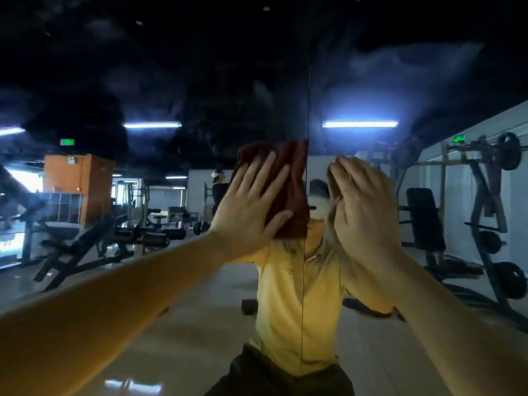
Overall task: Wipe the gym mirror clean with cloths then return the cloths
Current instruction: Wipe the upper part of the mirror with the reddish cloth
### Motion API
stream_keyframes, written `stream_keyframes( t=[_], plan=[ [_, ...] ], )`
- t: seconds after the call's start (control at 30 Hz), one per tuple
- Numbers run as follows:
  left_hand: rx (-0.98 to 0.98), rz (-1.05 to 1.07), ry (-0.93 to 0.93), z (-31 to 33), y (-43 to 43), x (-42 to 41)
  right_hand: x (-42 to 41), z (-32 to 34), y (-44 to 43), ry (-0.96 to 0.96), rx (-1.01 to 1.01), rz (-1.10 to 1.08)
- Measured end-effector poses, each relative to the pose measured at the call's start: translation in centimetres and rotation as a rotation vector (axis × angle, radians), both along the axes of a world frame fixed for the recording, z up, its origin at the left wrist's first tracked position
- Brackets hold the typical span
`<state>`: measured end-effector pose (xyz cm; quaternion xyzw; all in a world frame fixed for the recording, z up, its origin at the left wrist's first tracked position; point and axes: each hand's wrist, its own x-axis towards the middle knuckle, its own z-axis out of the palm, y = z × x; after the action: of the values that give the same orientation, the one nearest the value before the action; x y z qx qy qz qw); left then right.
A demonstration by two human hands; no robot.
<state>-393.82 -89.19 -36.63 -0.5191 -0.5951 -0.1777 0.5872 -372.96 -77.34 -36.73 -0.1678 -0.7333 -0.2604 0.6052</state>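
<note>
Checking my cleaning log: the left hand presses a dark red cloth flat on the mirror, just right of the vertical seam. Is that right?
Not quite. In the head view the left hand presses the dark red cloth flat on the mirror, but just left of the vertical seam, with the cloth's right edge along it.

Large wall mirror (400, 67) of two glass panels, thin vertical seam (308, 95) running 12 to 6 o'clock through centre. Cloudy smears on glass toward 1–2 o'clock. Dark red-brown folded cloth (294, 172) lay flat against left panel at centre, its right edge along seam. Left hand (251, 207) pressed cloth to glass, fingers straight and spread. Right hand (363, 207) lay against right panel, 3 o'clock of cloth, fingers together; whether cloth sat under it could not be told.
</note>
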Motion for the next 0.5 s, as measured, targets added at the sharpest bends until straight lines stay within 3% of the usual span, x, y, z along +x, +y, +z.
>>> stream_keyframes(
  t=[0.07,0.13,0.23,0.37,0.43,0.5],
  plan=[
    [0.111,-0.023,-0.082,8.4,0.4,0.7,-0.3,0.5,0.1,0.034,0.022,0.002],
    [0.199,-0.050,-0.217,12.8,0.8,1.8,-0.6,0.7,0.3,0.070,0.060,-0.006],
    [0.194,-0.079,-0.147,9.3,2.0,2.5,-1.0,2.8,0.4,0.129,0.113,0.026],
    [-0.064,-0.048,0.051,-1.0,1.1,1.4,-1.2,8.6,0.6,0.168,0.098,-0.008],
    [-0.100,-0.036,0.102,0.3,0.7,0.8,-1.4,9.8,1.3,0.182,0.126,-0.016],
    [-0.032,-0.030,0.110,5.8,1.3,1.5,-1.5,9.7,2.2,0.196,0.181,-0.016]
  ],
)
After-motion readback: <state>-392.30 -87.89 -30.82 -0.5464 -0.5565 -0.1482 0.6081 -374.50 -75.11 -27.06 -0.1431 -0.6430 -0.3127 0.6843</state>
